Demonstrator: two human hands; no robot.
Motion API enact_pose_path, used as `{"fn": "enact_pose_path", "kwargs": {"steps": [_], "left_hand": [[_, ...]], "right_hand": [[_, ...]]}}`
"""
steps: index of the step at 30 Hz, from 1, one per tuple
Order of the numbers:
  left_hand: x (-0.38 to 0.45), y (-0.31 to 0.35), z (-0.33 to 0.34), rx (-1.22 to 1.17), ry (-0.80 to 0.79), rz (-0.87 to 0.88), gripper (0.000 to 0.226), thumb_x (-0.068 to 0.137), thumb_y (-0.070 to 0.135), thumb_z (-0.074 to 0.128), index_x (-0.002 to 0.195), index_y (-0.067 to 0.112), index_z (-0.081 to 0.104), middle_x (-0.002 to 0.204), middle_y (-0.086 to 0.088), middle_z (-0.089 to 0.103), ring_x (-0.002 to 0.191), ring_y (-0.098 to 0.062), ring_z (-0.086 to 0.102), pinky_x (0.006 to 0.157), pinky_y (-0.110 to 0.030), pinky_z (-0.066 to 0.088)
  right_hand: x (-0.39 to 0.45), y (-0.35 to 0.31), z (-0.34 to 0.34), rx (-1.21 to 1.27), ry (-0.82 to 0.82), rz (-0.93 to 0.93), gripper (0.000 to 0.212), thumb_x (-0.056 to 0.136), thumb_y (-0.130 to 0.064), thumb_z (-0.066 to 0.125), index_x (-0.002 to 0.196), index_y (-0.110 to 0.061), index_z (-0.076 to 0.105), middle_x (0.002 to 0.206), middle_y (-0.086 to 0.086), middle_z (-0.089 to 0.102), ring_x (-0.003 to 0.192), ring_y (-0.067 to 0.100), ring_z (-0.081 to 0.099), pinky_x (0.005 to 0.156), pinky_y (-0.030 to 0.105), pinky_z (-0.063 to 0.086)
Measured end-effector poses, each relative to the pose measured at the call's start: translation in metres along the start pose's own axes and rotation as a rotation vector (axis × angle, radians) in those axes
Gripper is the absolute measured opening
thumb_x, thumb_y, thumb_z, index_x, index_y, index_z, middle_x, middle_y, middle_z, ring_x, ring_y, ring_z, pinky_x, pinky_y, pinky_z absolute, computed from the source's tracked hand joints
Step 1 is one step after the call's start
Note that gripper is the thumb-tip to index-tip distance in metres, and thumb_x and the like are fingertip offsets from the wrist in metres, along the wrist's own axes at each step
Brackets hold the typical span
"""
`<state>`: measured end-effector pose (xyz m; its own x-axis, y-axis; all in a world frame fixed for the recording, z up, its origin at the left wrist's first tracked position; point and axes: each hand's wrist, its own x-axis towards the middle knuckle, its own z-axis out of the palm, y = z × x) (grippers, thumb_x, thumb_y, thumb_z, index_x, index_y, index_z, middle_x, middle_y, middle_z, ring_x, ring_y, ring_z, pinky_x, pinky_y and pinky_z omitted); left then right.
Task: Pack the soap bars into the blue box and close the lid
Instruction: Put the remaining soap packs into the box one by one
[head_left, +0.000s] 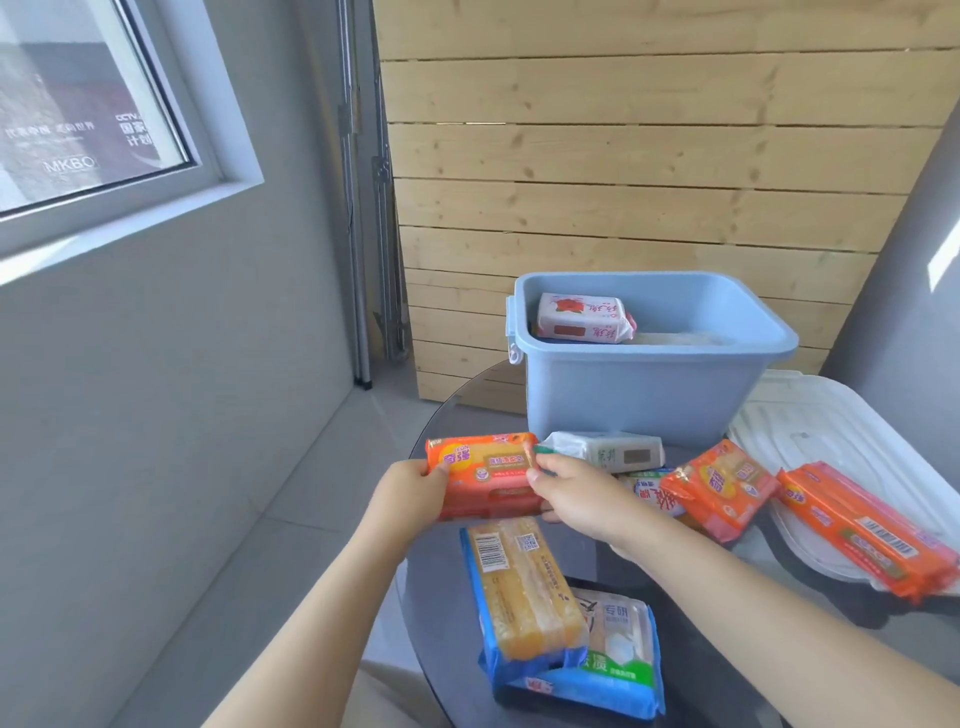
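Both hands, left (410, 493) and right (576, 493), grip one orange soap pack (480, 470) above the surface (441, 571), near the open blue box (644, 389).

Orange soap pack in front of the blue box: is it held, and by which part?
Yes. The left hand grips the orange soap pack at its left end; the right hand pinches its right end.

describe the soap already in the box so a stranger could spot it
Start at the blue box at the table's far side. Inside, against its left wall, lies one pink-and-white soap pack printed with a red flower. It alone is in the box; the other packs are outside it.
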<state>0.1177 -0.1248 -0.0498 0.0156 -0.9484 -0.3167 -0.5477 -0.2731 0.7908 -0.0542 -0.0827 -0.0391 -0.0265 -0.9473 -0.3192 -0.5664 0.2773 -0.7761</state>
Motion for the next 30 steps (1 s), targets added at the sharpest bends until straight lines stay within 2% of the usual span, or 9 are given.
{"fn": "enact_pose_path", "kwargs": {"steps": [3,6,8,10,15,18,20,23,30], "left_hand": [[0.006,0.001,-0.004,-0.090,0.043,-0.012,0.025,0.095,0.022,0.044,0.098,0.013,0.067,0.087,-0.013,0.065,0.084,-0.034,0.064,0.087,-0.043,0.054],[0.009,-0.003,-0.005,-0.218,0.022,-0.042,0.020,0.094,0.020,0.049,0.100,0.013,0.067,0.089,-0.013,0.065,0.082,-0.030,0.062,0.089,-0.044,0.054],[0.009,-0.006,-0.006,-0.310,0.004,-0.081,0.022,0.093,0.019,0.053,0.109,0.012,0.066,0.096,-0.013,0.067,0.092,-0.031,0.065,0.091,-0.044,0.054],[0.009,-0.006,-0.005,-0.386,-0.008,-0.112,0.026,0.093,0.019,0.054,0.116,0.013,0.064,0.099,-0.012,0.068,0.100,-0.031,0.065,0.092,-0.041,0.053],[0.008,-0.003,-0.007,-0.518,0.023,-0.138,0.030,0.092,0.020,0.053,0.121,0.015,0.061,0.093,-0.006,0.068,0.098,-0.028,0.062,0.091,-0.037,0.049],[0.004,0.006,-0.011,-0.594,0.067,-0.057,0.029,0.092,0.022,0.055,0.118,0.017,0.064,0.086,0.000,0.072,0.099,-0.025,0.065,0.099,-0.041,0.047],[-0.005,0.013,-0.013,-0.608,0.058,0.015,0.025,0.091,0.025,0.056,0.112,0.020,0.068,0.082,0.003,0.075,0.094,-0.020,0.067,0.099,-0.040,0.047],[-0.021,0.026,-0.011,-0.587,-0.004,0.106,0.015,0.090,0.027,0.058,0.093,0.031,0.072,0.087,0.003,0.077,0.096,-0.020,0.069,0.101,-0.040,0.046],[-0.052,0.085,0.007,-0.560,-0.077,0.308,0.016,0.090,0.029,0.057,0.091,0.033,0.073,0.088,0.005,0.077,0.094,-0.017,0.070,0.097,-0.041,0.049]], "right_hand": [[0.008,-0.006,0.009,-0.024,0.071,-0.001,0.040,0.095,-0.039,0.038,0.130,-0.020,0.048,0.121,0.004,0.062,0.107,0.021,0.059,0.094,0.034,0.046],[0.018,-0.010,0.016,-0.049,0.146,0.055,0.039,0.094,-0.042,0.039,0.125,-0.019,0.043,0.108,0.002,0.059,0.089,0.016,0.056,0.064,0.026,0.042],[0.023,-0.013,0.022,-0.038,0.181,0.099,0.037,0.095,-0.042,0.039,0.122,-0.017,0.039,0.105,0.003,0.058,0.083,0.016,0.055,0.054,0.025,0.037],[0.026,-0.013,0.025,-0.043,0.237,0.095,0.035,0.095,-0.039,0.041,0.120,-0.014,0.041,0.107,0.005,0.059,0.085,0.018,0.056,0.054,0.026,0.039],[0.023,-0.015,0.025,-0.061,0.315,0.030,0.023,0.093,-0.036,0.047,0.106,-0.018,0.045,0.098,0.000,0.059,0.086,0.019,0.058,0.063,0.028,0.042],[0.013,-0.025,0.016,-0.007,0.390,-0.030,0.019,0.091,-0.039,0.051,0.099,-0.023,0.043,0.085,-0.005,0.057,0.077,0.015,0.057,0.057,0.028,0.044],[0.002,-0.031,0.004,0.081,0.435,-0.050,0.020,0.088,-0.038,0.055,0.098,-0.024,0.046,0.079,-0.008,0.057,0.079,0.017,0.063,0.068,0.036,0.054],[-0.016,-0.033,-0.019,0.190,0.489,-0.071,0.017,0.083,-0.038,0.060,0.090,-0.026,0.050,0.080,-0.006,0.063,0.081,0.022,0.067,0.078,0.047,0.057],[-0.053,-0.035,-0.084,0.319,0.591,-0.133,0.014,0.080,-0.034,0.065,0.087,-0.026,0.055,0.085,-0.003,0.066,0.076,0.019,0.069,0.072,0.042,0.059]]}}
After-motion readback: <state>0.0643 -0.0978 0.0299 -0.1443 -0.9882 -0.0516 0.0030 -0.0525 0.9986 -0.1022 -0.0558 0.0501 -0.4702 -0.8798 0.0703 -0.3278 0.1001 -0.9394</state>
